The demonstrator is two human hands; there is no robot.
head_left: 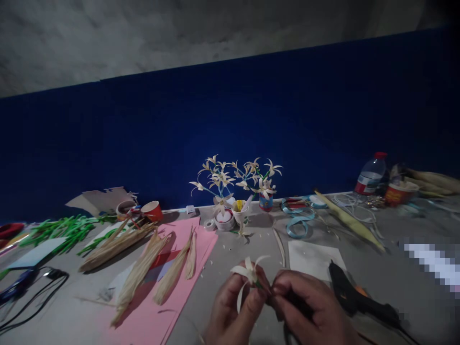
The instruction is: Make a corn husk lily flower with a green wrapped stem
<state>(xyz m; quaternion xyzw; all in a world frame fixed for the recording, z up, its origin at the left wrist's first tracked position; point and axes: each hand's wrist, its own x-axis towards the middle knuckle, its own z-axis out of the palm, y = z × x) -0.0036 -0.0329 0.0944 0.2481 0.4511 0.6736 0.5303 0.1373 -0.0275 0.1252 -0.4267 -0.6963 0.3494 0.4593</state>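
My left hand (237, 309) is closed around the base of a pale husk flower (247, 272), its curled petals spreading above the thumb and finger. A bit of green shows at the flower's base. Pressed together beside it, the fingertips of my right hand (305, 304) meet those of my left; what they pinch is hidden. A black hot glue gun (359, 294) lies just right of my right hand, near a white sheet (316, 258). Further back, similar flowers (221, 178) on wrapped stems stand in small cups, and a loose flower (244, 232) rests on the table.
Dried husks (143, 273) lie on pink paper (179, 278) to the left, with green pipe cleaners (64, 232) beyond. Blue ribbon (300, 226), a long green husk (350, 223) and a plastic bottle (372, 175) are at right. A blue panel (230, 120) stands behind.
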